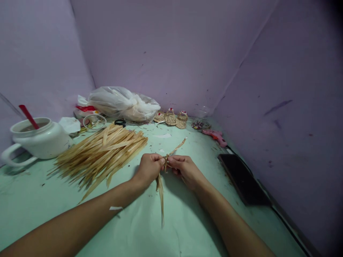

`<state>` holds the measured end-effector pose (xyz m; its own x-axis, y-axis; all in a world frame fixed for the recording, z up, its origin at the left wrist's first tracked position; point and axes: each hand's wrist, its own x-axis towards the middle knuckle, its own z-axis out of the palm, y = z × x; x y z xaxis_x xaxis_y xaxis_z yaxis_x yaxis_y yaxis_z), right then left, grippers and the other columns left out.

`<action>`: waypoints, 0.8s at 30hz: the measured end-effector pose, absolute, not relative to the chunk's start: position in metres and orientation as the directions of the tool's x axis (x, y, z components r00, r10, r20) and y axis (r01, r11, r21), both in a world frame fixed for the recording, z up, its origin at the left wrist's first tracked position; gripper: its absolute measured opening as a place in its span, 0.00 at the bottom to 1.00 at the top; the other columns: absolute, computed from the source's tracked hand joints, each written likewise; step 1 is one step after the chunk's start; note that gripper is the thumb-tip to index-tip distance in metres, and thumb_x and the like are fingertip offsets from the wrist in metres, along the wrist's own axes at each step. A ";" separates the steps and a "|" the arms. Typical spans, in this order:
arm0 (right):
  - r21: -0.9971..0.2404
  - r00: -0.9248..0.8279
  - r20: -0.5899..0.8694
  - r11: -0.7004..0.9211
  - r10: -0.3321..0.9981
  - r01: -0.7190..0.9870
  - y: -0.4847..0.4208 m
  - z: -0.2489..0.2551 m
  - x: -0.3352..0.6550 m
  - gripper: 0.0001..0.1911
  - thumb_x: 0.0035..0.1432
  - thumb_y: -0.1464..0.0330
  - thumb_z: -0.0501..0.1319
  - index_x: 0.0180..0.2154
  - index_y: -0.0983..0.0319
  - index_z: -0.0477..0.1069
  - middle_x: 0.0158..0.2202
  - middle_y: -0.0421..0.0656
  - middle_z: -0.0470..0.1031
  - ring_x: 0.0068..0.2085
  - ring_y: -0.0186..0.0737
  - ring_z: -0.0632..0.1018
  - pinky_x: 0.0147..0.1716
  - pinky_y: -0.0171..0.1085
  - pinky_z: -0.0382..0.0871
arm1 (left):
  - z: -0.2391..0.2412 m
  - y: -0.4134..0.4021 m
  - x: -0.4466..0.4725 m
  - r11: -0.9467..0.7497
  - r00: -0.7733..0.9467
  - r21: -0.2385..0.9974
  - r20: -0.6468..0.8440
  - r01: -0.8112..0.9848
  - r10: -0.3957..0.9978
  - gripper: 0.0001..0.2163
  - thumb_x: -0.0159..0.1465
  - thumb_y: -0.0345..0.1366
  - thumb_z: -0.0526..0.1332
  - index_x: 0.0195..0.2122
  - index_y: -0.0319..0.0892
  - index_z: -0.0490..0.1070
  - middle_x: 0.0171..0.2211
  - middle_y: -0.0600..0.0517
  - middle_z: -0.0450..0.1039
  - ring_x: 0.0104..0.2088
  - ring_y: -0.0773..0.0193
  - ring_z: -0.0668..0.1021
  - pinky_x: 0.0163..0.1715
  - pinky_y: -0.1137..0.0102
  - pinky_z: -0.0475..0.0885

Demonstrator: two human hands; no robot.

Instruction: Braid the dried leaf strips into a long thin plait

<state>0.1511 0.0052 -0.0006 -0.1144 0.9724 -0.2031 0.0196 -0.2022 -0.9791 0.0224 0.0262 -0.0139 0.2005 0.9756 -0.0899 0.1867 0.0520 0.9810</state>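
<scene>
Both hands meet over the middle of the green tabletop. My left hand [150,165] pinches a strip of dried plant fibre [161,196], whose loose tail hangs down toward me. From the right, my right hand [184,167] pinches the same work close by, fingertips almost touching those of the left. A thin twisted or braided length [177,146] of the fibre sticks out beyond the fingers to the upper right. The knotted part between the fingertips is small and partly hidden. Left of my hands lies a wide pile of flat dried strips [107,150].
A white pot-like mug [50,139] with a red stick stands at left. Along the back are a plastic bag [123,103], black-handled scissors [120,122], small woven sandals [170,118] and beads [200,124]. A pink glue gun [216,137] and a phone [243,178] lie right.
</scene>
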 end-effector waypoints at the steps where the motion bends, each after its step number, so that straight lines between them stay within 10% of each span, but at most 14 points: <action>1: -0.985 -0.111 -0.174 -0.171 0.978 0.037 0.006 -0.002 0.152 0.12 0.45 0.64 0.59 0.20 0.67 0.70 0.13 0.34 0.58 0.17 0.25 0.54 0.17 0.30 0.44 | -0.013 0.026 0.022 0.044 0.206 0.980 -0.085 0.195 0.975 0.09 0.47 0.34 0.54 0.13 0.38 0.62 0.11 0.57 0.59 0.16 0.73 0.59 0.18 0.75 0.53; 13: -0.974 -0.051 -0.051 -0.039 0.997 0.224 0.005 -0.004 0.151 0.10 0.43 0.67 0.59 0.22 0.67 0.74 0.16 0.37 0.67 0.18 0.26 0.59 0.19 0.30 0.49 | -0.007 0.029 0.019 -0.014 0.221 0.930 -0.072 0.367 0.973 0.10 0.49 0.37 0.55 0.16 0.37 0.67 0.13 0.55 0.63 0.16 0.72 0.61 0.18 0.75 0.54; 24: -0.981 0.197 -0.194 -0.183 0.961 -0.071 0.008 -0.002 0.150 0.08 0.32 0.68 0.66 0.20 0.66 0.74 0.15 0.38 0.70 0.17 0.26 0.61 0.18 0.30 0.53 | 0.023 0.036 0.004 -0.141 0.304 0.785 -0.063 0.604 0.951 0.08 0.46 0.35 0.57 0.15 0.38 0.69 0.11 0.55 0.61 0.15 0.71 0.62 0.18 0.75 0.53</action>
<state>0.1498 0.0077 -0.0020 0.1971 0.9611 -0.1935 -0.0707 -0.1829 -0.9806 0.0039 0.0361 0.0231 0.3043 0.9505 -0.0629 0.6037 -0.1413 0.7846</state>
